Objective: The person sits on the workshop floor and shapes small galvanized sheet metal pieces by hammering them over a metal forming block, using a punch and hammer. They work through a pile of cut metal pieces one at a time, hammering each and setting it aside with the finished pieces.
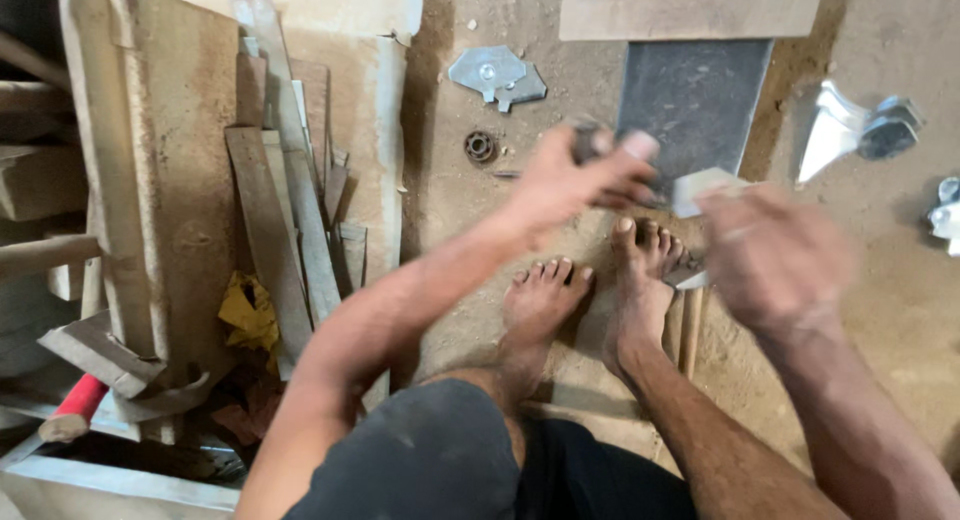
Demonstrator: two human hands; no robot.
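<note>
head view: the left hand (572, 180) has its fingers curled around a small dark object (592, 140), above the bare feet (590, 290). the blurred right hand (775, 255) pinches a pale metal piece (700, 188) just beside it, over the dirt floor (900, 300).

No packages, labels, signs or screens anywhere in view.

Two hands show, the left hand (575, 180) and the right hand (775, 255), and two bare feet (545, 300) on the floor. One small round bearing (481, 146) lies there, one flat metal bracket (497, 76), one red-handled tool (75, 408), one yellow rag (249, 313).
</note>
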